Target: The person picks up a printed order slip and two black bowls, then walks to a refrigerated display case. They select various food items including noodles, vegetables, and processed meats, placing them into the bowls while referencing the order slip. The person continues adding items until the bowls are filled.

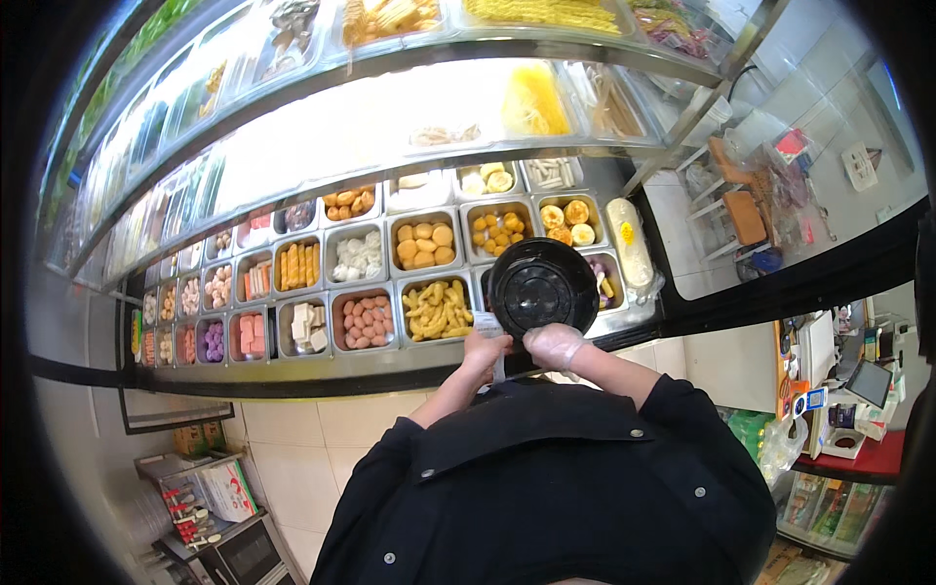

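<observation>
A round black bowl (542,285) is tilted up over the front edge of the food display, with nothing seen in it. My right hand (554,345), in a clear plastic glove, grips the bowl's near rim. Just left of it my left hand (486,347) is closed on a white printed paper slip (486,320), beside the bowl. Part of the slip shows below the fingers. Behind the bowl lie metal pans of fried tofu puffs (499,229) and round golden pieces (568,220); a pan of yellow curled pieces (436,308) is to its left.
Rows of metal pans hold pink balls (367,321), white blocks (308,327) and other foods. Above them runs a lit shelf with yellow noodles (534,102). A long bag of pale food (630,242) lies at the right end. A storage rack (200,502) stands lower left.
</observation>
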{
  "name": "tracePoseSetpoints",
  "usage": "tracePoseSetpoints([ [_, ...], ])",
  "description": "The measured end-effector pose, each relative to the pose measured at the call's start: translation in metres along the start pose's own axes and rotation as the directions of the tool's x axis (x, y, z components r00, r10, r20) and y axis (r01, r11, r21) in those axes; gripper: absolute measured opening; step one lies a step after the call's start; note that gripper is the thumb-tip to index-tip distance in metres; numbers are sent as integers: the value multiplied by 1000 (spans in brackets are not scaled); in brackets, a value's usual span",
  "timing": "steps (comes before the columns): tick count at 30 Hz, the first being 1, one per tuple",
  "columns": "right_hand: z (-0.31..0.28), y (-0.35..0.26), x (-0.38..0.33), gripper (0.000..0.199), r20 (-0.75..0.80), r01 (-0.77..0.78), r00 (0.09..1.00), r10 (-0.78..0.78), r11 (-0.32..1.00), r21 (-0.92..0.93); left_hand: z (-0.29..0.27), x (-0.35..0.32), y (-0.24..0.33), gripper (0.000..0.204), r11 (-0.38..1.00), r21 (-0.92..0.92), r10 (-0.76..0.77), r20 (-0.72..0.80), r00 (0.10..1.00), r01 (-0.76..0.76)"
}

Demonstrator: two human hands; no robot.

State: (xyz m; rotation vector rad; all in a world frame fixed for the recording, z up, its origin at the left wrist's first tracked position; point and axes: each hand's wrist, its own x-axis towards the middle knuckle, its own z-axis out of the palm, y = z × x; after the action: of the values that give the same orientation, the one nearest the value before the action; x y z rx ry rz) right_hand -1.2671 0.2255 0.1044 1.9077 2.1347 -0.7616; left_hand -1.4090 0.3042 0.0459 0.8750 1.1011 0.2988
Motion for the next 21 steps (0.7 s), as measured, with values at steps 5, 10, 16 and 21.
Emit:
tracePoseSetpoints([
  [5, -8, 24, 10, 14, -261, 69, 962, -84, 995, -68, 13, 10, 18, 12, 999, -16, 49, -41, 998, -49],
  [10, -11, 44, 25, 12, -411, 143, 900, -143, 989, -32, 22, 19, 34, 18, 973, -202, 106, -21, 994, -108],
  [16, -22, 59, 31, 11, -695, 170, 688, -208, 978, -124, 27, 31, 57, 15, 903, -408, 119, -57, 991, -132],
  [21, -33, 64, 33, 21, -791, 173, 601, -116, 985, -12, 29, 47, 65, 12, 901, -367, 206, -105, 973, -230],
])
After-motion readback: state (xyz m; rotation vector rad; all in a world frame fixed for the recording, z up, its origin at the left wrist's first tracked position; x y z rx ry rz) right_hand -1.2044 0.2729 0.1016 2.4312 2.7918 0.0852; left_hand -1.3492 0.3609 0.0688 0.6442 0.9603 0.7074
